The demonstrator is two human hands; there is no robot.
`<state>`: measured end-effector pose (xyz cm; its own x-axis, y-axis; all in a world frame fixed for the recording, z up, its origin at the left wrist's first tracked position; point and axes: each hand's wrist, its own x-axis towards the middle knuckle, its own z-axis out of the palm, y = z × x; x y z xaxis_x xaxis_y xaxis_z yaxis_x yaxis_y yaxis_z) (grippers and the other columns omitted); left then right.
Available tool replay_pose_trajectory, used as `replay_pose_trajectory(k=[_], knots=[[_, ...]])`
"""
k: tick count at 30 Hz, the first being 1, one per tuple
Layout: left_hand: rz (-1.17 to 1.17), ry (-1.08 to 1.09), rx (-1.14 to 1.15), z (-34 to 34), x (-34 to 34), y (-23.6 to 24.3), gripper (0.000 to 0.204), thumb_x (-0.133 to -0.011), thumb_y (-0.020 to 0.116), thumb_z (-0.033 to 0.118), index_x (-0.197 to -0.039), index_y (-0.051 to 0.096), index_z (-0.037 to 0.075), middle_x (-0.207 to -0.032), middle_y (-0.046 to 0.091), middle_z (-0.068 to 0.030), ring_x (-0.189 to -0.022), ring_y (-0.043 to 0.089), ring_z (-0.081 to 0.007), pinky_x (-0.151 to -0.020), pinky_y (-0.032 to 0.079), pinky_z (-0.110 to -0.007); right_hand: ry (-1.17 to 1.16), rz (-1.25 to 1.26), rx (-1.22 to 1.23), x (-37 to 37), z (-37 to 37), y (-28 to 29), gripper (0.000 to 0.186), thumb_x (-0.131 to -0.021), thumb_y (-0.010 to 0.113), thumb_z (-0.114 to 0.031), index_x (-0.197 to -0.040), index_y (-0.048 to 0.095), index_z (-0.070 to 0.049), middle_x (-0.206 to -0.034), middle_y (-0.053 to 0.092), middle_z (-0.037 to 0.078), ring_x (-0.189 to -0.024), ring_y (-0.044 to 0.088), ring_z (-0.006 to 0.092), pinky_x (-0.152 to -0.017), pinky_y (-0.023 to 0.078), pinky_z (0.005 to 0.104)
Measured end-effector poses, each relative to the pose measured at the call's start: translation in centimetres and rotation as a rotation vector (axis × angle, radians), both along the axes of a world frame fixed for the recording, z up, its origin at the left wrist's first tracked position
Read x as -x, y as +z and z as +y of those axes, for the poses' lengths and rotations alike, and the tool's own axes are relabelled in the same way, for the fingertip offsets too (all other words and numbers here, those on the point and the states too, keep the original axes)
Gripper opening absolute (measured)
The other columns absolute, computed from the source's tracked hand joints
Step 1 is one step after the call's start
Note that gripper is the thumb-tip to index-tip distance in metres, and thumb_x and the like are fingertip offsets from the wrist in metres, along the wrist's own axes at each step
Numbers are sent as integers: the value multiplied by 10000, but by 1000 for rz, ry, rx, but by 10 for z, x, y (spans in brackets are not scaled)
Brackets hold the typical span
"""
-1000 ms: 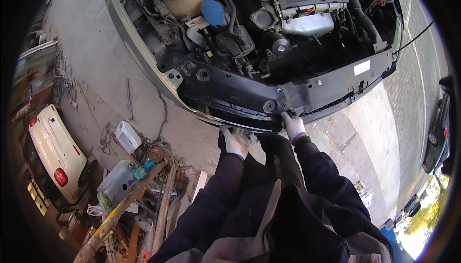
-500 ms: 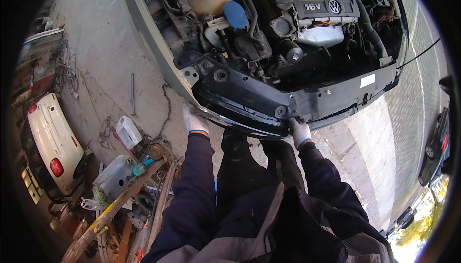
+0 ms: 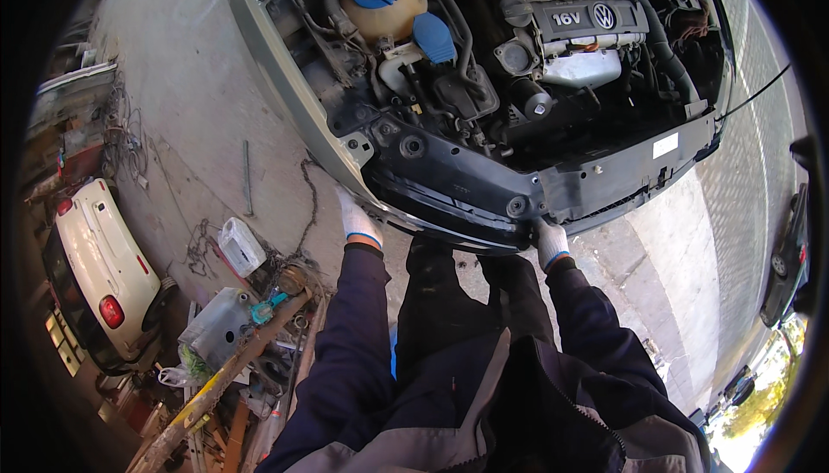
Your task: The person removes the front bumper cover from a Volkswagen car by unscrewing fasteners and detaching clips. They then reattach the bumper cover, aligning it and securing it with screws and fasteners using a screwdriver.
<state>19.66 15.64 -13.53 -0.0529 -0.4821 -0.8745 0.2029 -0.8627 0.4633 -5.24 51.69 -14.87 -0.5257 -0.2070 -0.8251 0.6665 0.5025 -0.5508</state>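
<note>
My left hand (image 3: 359, 219), in a white knit glove, holds the lower left edge of the car's front bumper (image 3: 445, 229), its fingertips hidden behind it. Farther right, my right hand (image 3: 551, 240), gloved alike, grips the same bumper beside a dark bracket, fingers curled at the edge. Above both hands lie the black front panel (image 3: 458, 175), the pale fender (image 3: 285, 93) and the open engine bay, with a translucent blue-capped reservoir (image 3: 384, 15), a second blue cap (image 3: 434, 39) and a dark engine cover (image 3: 553, 15).
A white car (image 3: 99, 257) stands at the left. Below it lie a clutter of poles (image 3: 207, 404), a metal container (image 3: 209, 330), a white jug (image 3: 242, 244) and a loose rod (image 3: 247, 175) on the concrete floor (image 3: 190, 127). A dark car (image 3: 784, 248) is at the far right.
My left hand has shifted left along the bumper to its corner. My right hand stays at the bumper, lying slightly farther right in the picture, as the whole view has shifted a little.
</note>
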Motion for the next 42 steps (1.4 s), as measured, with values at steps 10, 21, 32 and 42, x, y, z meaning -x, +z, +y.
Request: replay_pose_trajectory(k=[10, 21, 32, 42], knots=[[2, -149, 81, 2, -11, 28, 901, -1096, 522, 704, -1751, 356, 107, -1788, 371, -67, -1577, 386, -277, -1321, 248, -449, -77, -113, -74, 5, -7, 10, 307, -1048, 736, -335, -1059, 754, -29, -870, 638, 15, -764, 582, 137, -688, 489, 327], [-43, -392, 86, 10, -53, 70, 812, -1111, 628, 568, -1654, 445, -7, -1569, 598, -171, -1368, 620, -298, -1166, 467, -455, -80, -70, -140, 2, -5, -4, 419, -1028, 775, -364, -1078, 770, 52, -910, 680, 55, -793, 581, 174, -721, 450, 358], [-231, -736, 14, 26, -110, 83, 726, -1130, 625, 509, -1581, 513, -49, -1515, 662, -229, -1325, 697, -339, -1090, 534, -443, -121, -54, -98, -3, -1, -19, 454, -1017, 783, -361, -1132, 782, 78, -973, 738, 97, -848, 633, 212, -783, 486, 367], [-472, -889, -61, 41, -188, 72, 658, -1113, 646, 475, -1504, 604, -53, -1368, 753, -178, -1151, 753, -260, -953, 568, -372, -155, -71, -132, -2, 1, -28, 445, -1034, 770, -342, -1141, 776, 90, -972, 751, 110, -870, 656, 213, -792, 507, 384]])
